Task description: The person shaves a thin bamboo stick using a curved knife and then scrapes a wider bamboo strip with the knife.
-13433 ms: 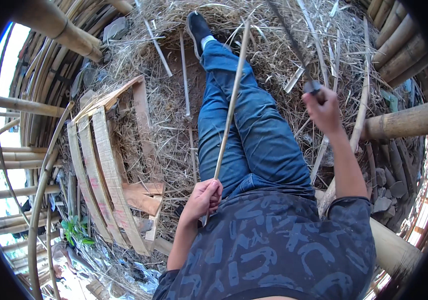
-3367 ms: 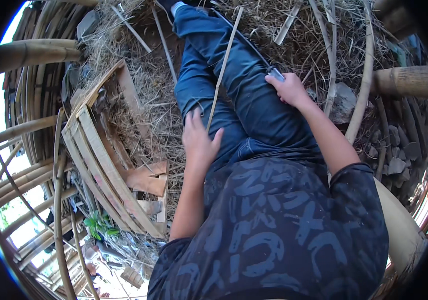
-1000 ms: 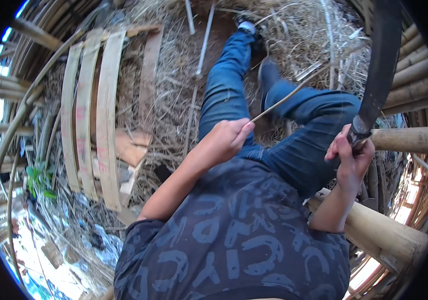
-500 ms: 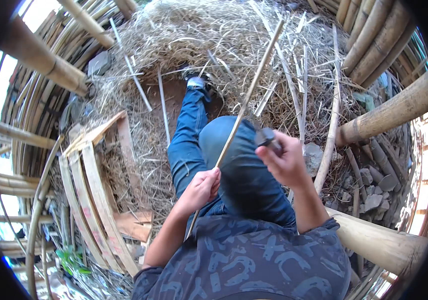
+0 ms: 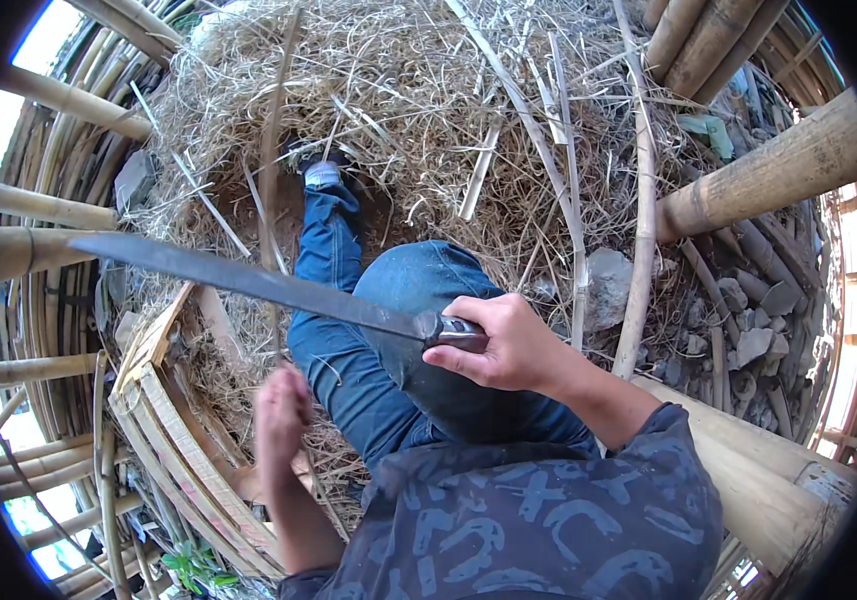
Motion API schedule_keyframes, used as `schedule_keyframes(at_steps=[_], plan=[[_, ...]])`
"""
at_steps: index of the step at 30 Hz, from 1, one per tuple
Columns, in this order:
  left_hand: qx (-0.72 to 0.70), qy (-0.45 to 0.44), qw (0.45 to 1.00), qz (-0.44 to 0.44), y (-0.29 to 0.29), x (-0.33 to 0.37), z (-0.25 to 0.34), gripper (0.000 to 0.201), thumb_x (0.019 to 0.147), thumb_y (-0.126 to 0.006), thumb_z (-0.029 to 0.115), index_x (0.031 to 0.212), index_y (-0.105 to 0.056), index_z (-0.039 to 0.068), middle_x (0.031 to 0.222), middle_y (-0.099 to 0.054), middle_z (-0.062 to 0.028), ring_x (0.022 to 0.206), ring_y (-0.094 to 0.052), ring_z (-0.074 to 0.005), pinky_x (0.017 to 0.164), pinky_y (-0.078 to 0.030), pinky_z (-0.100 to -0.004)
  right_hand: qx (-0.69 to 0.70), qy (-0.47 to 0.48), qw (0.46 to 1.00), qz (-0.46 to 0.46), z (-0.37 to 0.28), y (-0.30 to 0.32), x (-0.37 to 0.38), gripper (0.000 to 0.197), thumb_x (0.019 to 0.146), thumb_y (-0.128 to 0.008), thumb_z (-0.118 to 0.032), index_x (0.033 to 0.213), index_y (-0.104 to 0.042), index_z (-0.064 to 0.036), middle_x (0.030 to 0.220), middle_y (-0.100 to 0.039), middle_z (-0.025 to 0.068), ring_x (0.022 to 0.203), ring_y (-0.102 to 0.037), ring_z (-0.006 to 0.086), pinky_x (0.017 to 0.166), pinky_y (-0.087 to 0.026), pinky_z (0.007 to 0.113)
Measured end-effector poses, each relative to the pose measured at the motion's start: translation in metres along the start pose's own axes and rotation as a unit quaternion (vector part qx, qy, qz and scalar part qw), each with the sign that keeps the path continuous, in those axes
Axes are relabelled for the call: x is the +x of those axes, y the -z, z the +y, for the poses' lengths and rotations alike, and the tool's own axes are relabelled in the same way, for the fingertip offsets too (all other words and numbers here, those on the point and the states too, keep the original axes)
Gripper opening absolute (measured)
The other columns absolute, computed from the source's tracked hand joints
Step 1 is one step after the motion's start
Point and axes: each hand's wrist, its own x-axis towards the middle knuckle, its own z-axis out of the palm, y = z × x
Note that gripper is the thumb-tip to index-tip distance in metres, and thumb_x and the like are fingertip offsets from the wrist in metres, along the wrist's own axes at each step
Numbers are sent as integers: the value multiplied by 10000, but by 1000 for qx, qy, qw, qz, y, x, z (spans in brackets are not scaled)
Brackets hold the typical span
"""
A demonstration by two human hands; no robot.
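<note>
Gripped by its dark handle, a long machete [image 5: 269, 288] is in my right hand [image 5: 509, 345]. Its blade reaches leftward over my jeans, the tip near the bamboo poles at the left. My left hand [image 5: 282, 412], somewhat blurred, is closed around a thin bamboo strip [image 5: 271, 185]. The strip stands out from that hand toward the far side and is smeared by motion. It crosses the line of the blade in the picture; whether the two touch I cannot tell. My bent knee [image 5: 419, 290] is below the machete.
A heap of dry shavings [image 5: 379, 75] covers the ground ahead, with loose split strips [image 5: 534, 130] on it. At the left stands a slatted wooden crate [image 5: 174, 440]. Thick bamboo poles [image 5: 769, 180] cross at the right, near broken stones [image 5: 749, 345] and a larger rock [image 5: 609, 288].
My left hand has moved left and the strip has swung left with it. My right hand has come lower and left, and the machete's full blade now shows pointing left. The view has shifted.
</note>
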Motion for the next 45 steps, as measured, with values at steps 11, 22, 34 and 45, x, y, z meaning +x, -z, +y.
schedule_keyframes(at_steps=[11,22,34,45], plan=[[441,-264,799,313,61,188,92,750,872,-662,320,1454,-278,44,1447,-327,-217,1324,-346,-349,1104,-273,-455,8,-23,999,37,6,6,-9,481,742,-740,-500,790,-647,-31,669,-654,157,641,-653,343,618,-519,388],[-209,-17,950,-230,-134,162,52,524,963,-552,257,1399,-378,24,1370,-463,-119,1209,-488,-210,985,-417,-338,160,-52,986,12,18,34,-13,349,733,-791,-286,762,-637,26,592,-590,96,565,-513,68,545,-441,260],[0,-138,967,-213,-135,90,124,475,841,-621,238,1224,-557,-37,1181,-608,-131,1111,-552,-192,1001,-369,-305,203,-105,945,235,81,45,-8,176,724,-698,-116,858,-641,-16,689,-605,0,624,-533,72,576,-449,268],[2,-169,968,-185,-141,91,126,389,846,-612,199,1169,-595,-15,998,-655,-99,933,-597,-147,866,-444,-263,-87,-315,832,449,250,64,-38,384,655,-786,-266,872,-639,15,753,-664,193,720,-657,356,656,-509,421]])
